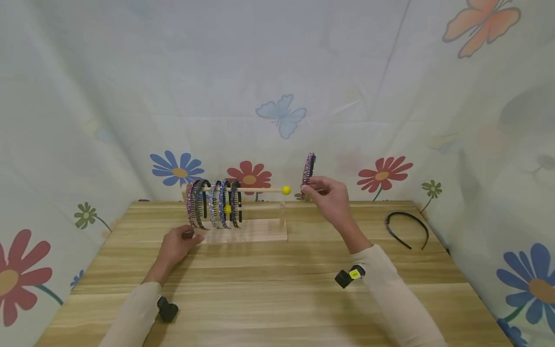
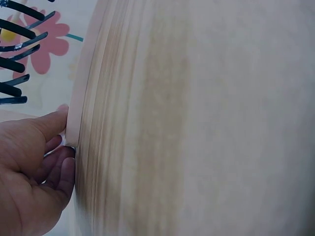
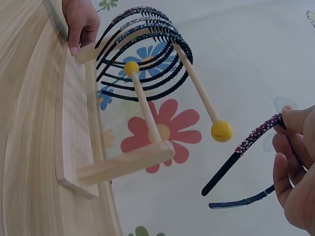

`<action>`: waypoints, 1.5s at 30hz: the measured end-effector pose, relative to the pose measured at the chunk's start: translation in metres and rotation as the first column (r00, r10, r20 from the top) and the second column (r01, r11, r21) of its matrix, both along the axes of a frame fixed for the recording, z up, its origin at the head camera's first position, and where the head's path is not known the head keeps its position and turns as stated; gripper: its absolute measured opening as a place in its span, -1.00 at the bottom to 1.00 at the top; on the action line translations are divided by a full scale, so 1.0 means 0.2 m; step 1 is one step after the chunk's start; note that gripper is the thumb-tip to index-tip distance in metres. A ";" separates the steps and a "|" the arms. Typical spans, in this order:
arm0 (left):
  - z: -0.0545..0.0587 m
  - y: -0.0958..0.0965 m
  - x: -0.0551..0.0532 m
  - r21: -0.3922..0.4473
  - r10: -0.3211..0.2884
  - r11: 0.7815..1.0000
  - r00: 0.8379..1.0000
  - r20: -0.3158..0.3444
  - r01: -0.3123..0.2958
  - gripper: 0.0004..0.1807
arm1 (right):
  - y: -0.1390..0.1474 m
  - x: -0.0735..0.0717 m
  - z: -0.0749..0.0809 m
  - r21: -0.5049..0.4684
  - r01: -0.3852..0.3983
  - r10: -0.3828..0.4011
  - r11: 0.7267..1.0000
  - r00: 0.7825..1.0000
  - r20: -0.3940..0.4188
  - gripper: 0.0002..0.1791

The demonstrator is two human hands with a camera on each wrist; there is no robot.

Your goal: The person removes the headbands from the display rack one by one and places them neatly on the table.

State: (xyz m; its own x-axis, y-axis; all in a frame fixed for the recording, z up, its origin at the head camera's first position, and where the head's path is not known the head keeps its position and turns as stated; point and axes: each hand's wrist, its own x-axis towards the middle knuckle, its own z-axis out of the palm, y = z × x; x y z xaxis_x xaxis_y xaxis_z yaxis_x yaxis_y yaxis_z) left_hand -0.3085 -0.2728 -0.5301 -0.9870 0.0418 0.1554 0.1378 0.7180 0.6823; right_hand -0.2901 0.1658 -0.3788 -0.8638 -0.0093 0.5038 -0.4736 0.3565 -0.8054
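Note:
My right hand (image 1: 331,198) pinches a headband (image 1: 309,166) with pink and purple glitter, holding it up just off the yellow ball (image 1: 286,190) that tips the upper rod. In the right wrist view this headband (image 3: 258,133) has its black ends pointing toward the stand. My left hand (image 1: 175,245) grips the left end of the wooden headband stand (image 1: 264,232), thumb on its base (image 2: 81,98) and fingers curled at the corner. Several glittery toothed headbands (image 1: 223,202) hang on the upper rod, bunched toward its left end.
Another dark headband (image 1: 403,213) lies on the table (image 1: 269,294) at the right. A shorter rod with a yellow ball (image 3: 131,68) sticks out from the stand's upright (image 3: 128,162). A flower-printed cloth (image 1: 208,96) hangs behind the table.

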 end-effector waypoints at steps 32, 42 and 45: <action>-0.01 0.00 0.00 0.011 0.000 1.000 1.000 0.018 0.000 -0.59 | 0.24 -0.04 -0.12 0.027 0.167 -0.169 0.986 0.981 0.094 -0.61; 0.00 0.00 0.00 0.017 0.002 1.000 1.000 0.032 -0.002 -0.57 | 0.31 -0.05 -0.22 0.108 0.241 -0.256 0.965 0.954 0.158 -0.59; 0.00 0.00 0.00 0.015 0.000 1.000 1.000 0.021 0.000 -0.59 | 0.34 -0.06 -0.26 0.129 0.270 -0.290 0.954 0.940 0.179 -0.59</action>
